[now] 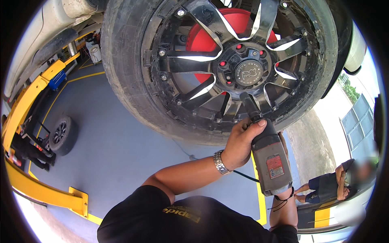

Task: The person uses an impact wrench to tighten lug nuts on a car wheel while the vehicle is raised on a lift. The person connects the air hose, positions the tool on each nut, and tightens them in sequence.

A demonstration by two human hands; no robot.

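A black-and-grey impact wrench (272,156) points up at the hub of a raised wheel (178,69) with black-and-silver spokes. Its long dark socket (250,106) reaches the lower part of the hub; whether it sits on a nut I cannot tell. My left hand (237,146), below a metal watch, is closed around the tool's front end, thumb on top. Mostly hidden behind the tool's body, my right hand (283,142) holds it from beneath; a dark cord circles that wrist. Red shows in several lug holes, and a red brake drum (239,20) lies behind the spokes.
A yellow lift post and arm (44,192) stand at left. Beyond them a loose wheel (63,135) rests on the blue-grey floor near a person in dark clothes. A hose (246,175) runs toward the tool. At right, another person (330,184) stands with arms folded.
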